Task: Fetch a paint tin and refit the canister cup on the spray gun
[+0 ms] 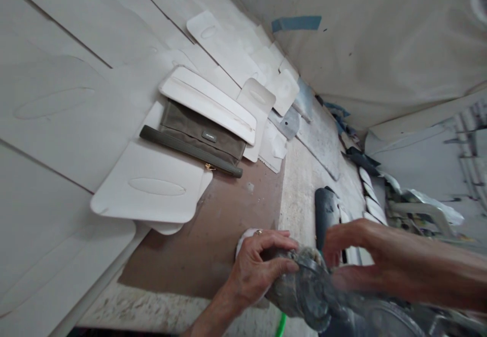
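Note:
My left hand [258, 263], with a ring on one finger, is wrapped round a grimy cylindrical container [283, 294] at the lower middle. Beside it, a smeared, clear-looking round object [314, 289] lies between my hands. My right hand [352, 256] is blurred, its fingers bent down near that object; whether they grip anything is not clear. A whitish rounded thing [245, 238] shows behind my left fingers. Farther back, an olive fabric pouch [203, 131] lies on white panels, partly under a white curved piece [209, 101]. A dark green zipped strip [186, 149] lies along its front.
White rounded panels [148, 179] overlap at the left, on a brown board [228, 210]. A dark roll [325, 212] lies right of the board. Grey sheets [319, 139] lie farther back. A green cord [280, 325] shows at the bottom edge.

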The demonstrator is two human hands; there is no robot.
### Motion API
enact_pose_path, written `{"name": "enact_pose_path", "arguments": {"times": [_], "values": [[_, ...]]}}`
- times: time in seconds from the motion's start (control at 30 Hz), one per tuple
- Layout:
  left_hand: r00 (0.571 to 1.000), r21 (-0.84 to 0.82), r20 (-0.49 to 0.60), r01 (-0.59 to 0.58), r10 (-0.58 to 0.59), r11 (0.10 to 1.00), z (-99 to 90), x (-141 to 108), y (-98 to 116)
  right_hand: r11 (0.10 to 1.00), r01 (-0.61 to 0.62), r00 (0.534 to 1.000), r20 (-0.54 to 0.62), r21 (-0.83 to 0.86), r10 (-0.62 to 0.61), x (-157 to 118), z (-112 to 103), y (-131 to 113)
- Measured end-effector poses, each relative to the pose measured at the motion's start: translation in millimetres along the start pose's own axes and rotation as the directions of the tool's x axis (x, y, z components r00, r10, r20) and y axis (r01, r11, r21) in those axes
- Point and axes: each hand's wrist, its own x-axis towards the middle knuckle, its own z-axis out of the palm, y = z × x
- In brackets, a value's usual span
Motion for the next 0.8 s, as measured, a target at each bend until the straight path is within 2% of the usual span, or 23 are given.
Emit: {"name": "enact_pose_path", "arguments": {"times": [0.07, 0.13, 0.27, 0.37, 0.5, 0.6, 0.8], "values": [[1.0, 0.006, -0.003, 0.004, -0.003, 1.0, -1.0, 0, 1, 0.996, -0.032, 0.98, 0.195, -0.081, 0.048, 13, 4, -22], [1.0, 0.021, -0.012, 0.028, -0.027, 0.999, -2.2, 0, 2, 0.993, -0.045, 0.962, 0.263, -0.105, 0.071, 19, 9, -35], [0.996, -0.018, -0.05, 0.077, -0.078, 0.997, -4.3, 3, 3, 0.997, -0.067, 0.974, 0.212, -0.049, 0.076, 18, 14, -32], [0.998, -0.08, -0.046, 0.046, -0.05, 0.996, -5.0, 6, 2, 1.0, -0.029, 0.982, 0.185, -0.009, 0.03, 16, 16, -30], [0.999, -0.106, -0.031, 0.038, -0.041, 0.994, -5.3, 7, 1, 0.998, -0.062, 0.978, 0.2, -0.024, 0.066, 15, 15, -41], [1.0, -0.108, -0.022, 0.016, -0.019, 0.994, -5.5, 6, 2, 0.999, -0.039, 0.982, 0.186, -0.023, 0.042, 14, 15, -45], [1.0, -0.105, -0.017, -0.003, 0.001, 0.994, -5.5, 4, 0, 0.993, -0.114, 0.978, 0.176, -0.016, 0.115, 16, 26, -30]]}}
